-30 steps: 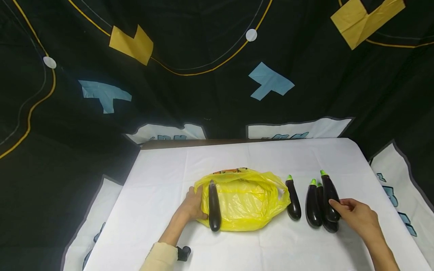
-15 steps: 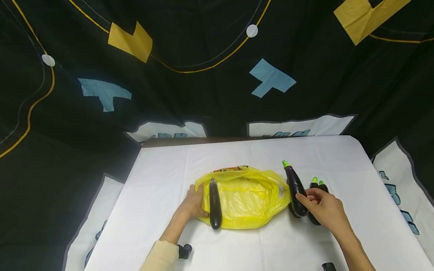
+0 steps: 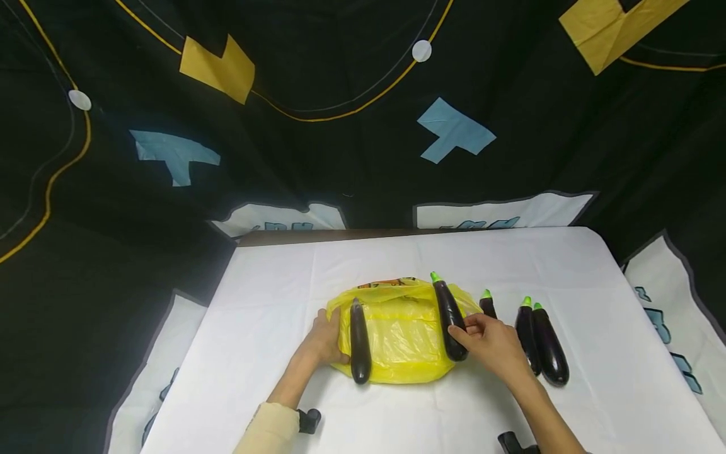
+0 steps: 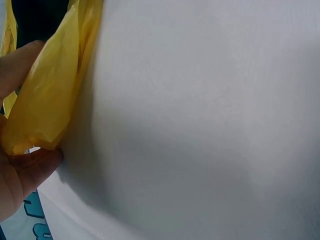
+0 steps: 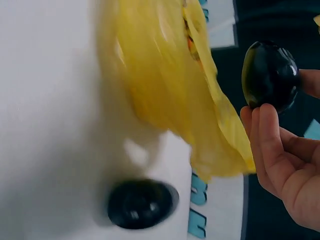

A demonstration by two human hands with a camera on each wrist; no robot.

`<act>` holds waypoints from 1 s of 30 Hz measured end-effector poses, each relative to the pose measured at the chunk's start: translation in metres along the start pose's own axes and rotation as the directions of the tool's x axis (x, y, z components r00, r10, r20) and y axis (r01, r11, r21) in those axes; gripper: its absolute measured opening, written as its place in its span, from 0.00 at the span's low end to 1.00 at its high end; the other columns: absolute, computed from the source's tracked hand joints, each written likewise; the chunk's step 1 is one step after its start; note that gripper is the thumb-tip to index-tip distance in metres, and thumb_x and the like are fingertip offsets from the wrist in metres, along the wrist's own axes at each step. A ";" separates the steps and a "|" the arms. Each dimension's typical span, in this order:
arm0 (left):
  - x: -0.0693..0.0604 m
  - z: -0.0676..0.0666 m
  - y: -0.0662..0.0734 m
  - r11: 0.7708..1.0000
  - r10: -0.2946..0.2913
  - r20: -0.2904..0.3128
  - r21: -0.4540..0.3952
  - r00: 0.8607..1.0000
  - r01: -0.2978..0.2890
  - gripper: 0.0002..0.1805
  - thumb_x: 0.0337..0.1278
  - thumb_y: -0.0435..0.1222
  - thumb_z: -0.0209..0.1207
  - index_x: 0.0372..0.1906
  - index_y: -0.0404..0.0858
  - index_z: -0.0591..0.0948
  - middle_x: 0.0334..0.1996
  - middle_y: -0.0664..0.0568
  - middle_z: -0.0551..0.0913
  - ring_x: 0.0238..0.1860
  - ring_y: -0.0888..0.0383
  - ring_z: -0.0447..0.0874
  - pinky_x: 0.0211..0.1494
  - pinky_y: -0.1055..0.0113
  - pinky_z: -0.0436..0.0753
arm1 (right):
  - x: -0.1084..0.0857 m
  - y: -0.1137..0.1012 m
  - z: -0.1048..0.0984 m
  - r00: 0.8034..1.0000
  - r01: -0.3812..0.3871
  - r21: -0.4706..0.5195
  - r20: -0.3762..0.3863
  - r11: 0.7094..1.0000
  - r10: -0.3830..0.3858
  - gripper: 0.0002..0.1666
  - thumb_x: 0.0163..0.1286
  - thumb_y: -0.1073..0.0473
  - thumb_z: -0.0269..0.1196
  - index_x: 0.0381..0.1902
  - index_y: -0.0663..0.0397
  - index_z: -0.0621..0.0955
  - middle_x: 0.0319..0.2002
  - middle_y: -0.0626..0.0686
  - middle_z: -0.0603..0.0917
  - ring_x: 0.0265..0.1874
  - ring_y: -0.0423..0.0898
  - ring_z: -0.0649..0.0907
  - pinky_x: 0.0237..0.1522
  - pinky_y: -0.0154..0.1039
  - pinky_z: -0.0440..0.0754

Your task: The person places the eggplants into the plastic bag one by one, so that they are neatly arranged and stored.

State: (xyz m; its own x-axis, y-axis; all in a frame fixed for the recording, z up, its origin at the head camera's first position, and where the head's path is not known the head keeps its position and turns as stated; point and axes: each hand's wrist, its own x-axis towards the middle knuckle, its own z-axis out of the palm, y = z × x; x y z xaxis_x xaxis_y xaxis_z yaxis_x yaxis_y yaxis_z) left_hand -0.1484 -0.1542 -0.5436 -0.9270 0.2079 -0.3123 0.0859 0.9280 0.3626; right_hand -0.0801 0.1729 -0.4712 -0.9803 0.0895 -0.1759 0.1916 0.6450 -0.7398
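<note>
A yellow plastic bag (image 3: 401, 328) lies on the white table with its mouth open. At its left edge my left hand (image 3: 324, 340) grips the rim; the left wrist view shows the yellow film (image 4: 47, 95) between thumb and fingers. A dark eggplant (image 3: 360, 343) lies at the bag's left side, beside that hand. My right hand (image 3: 493, 343) pinches another eggplant (image 3: 448, 318) over the right part of the bag, its green stem pointing away. In the right wrist view, fingertips and thumb hold its rounded end (image 5: 270, 75) above the bag (image 5: 160, 65).
One eggplant (image 3: 488, 306) lies just right of the bag, partly behind my right hand. Two more eggplants (image 3: 549, 347) lie side by side farther right on the white table (image 3: 612, 410). A black curtain (image 3: 340, 170) hangs behind the table's back edge.
My right hand has taken an eggplant from the group at the right and carried it left, past the single eggplant, over the bag. The left hand has stayed at the rim.
</note>
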 end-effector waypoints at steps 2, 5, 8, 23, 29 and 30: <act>0.000 -0.001 0.000 1.000 -0.001 0.003 -0.001 1.000 0.001 0.67 0.16 0.40 0.80 0.72 0.32 0.54 0.54 0.36 0.62 0.48 0.46 0.69 0.55 0.52 0.76 | 0.002 -0.003 0.011 1.000 0.011 0.003 0.009 1.000 -0.011 0.30 0.58 0.39 0.66 0.42 0.61 0.82 0.30 0.48 0.83 0.31 0.43 0.81 0.32 0.38 0.80; 0.000 -0.001 0.000 1.000 0.000 0.003 -0.005 1.000 0.000 0.68 0.16 0.41 0.80 0.72 0.32 0.55 0.53 0.36 0.62 0.47 0.47 0.68 0.55 0.52 0.77 | 0.003 -0.009 0.029 0.999 0.027 0.002 0.026 1.000 -0.027 0.26 0.58 0.42 0.67 0.39 0.60 0.82 0.28 0.48 0.82 0.29 0.42 0.80 0.31 0.38 0.79; 0.001 0.000 0.000 1.000 0.003 -0.002 -0.013 1.000 -0.003 0.67 0.14 0.41 0.81 0.71 0.32 0.55 0.52 0.37 0.63 0.46 0.47 0.68 0.53 0.52 0.78 | 0.003 -0.014 0.048 0.997 0.054 -0.001 0.046 0.999 -0.054 0.22 0.58 0.43 0.67 0.36 0.58 0.82 0.26 0.46 0.81 0.26 0.40 0.79 0.28 0.38 0.77; 0.001 -0.001 0.000 1.000 -0.004 -0.005 -0.007 1.000 0.004 0.67 0.15 0.40 0.80 0.71 0.32 0.55 0.55 0.33 0.62 0.48 0.45 0.69 0.55 0.51 0.76 | 0.011 -0.023 0.106 0.984 0.148 0.010 0.095 0.989 -0.149 0.19 0.58 0.46 0.67 0.27 0.57 0.78 0.20 0.46 0.76 0.17 0.40 0.71 0.19 0.33 0.69; 0.000 -0.001 0.000 1.000 -0.001 -0.008 -0.004 1.000 0.001 0.67 0.16 0.41 0.80 0.71 0.31 0.55 0.59 0.29 0.60 0.55 0.40 0.68 0.58 0.49 0.74 | 0.012 -0.025 0.118 0.985 0.126 0.036 0.112 0.991 -0.130 0.22 0.58 0.46 0.67 0.32 0.62 0.80 0.22 0.47 0.78 0.19 0.40 0.75 0.19 0.33 0.73; 0.000 0.000 0.000 1.000 -0.001 -0.008 -0.004 1.000 0.001 0.67 0.16 0.41 0.80 0.71 0.31 0.55 0.59 0.29 0.59 0.56 0.39 0.67 0.58 0.49 0.74 | 0.012 -0.026 0.120 0.985 0.122 0.039 0.115 0.992 -0.126 0.22 0.58 0.46 0.67 0.32 0.62 0.79 0.21 0.47 0.77 0.18 0.40 0.74 0.19 0.33 0.72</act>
State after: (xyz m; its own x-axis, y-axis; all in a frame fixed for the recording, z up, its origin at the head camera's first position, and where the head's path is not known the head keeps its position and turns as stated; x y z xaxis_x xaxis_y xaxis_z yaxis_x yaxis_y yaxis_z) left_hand -0.1487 -0.1542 -0.5433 -0.9301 0.2043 -0.3054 0.0835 0.9270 0.3657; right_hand -0.0917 0.0657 -0.5320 -0.9846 -0.0803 -0.1553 0.0724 0.6211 -0.7803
